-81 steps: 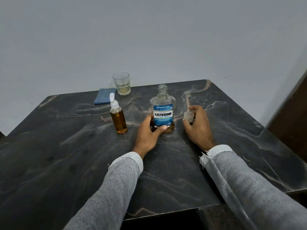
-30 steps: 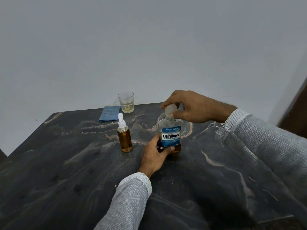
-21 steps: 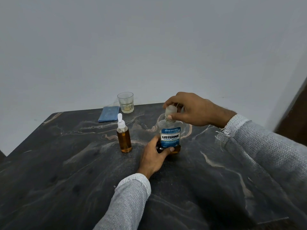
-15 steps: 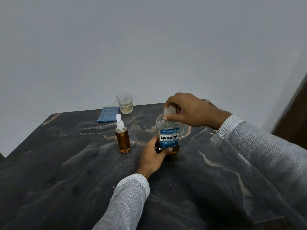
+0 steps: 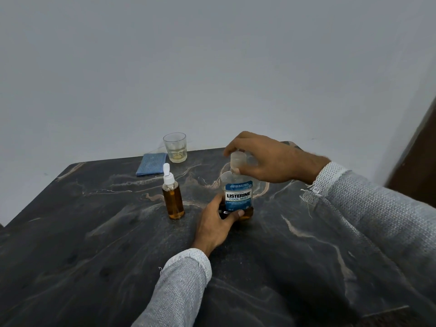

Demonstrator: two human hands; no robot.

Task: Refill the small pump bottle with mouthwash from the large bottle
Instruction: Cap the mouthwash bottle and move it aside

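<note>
**Cap seated on the large bottle**

The large bottle (image 5: 237,197) is gripped low on its body by the left hand (image 5: 215,226), thumb across the front, while the clear cap (image 5: 237,159) is pinched over the neck by the right hand (image 5: 266,159). For this step the cap is best kept square to the neck and turned with the base pinned to the desk (image 5: 82,244), so that the threads are not crossed.

The small pump bottle (image 5: 172,196) stands upright just left of the large one, apart from it. It is seen filled with amber liquid almost to its white pump, so the refill is judged done.
</note>
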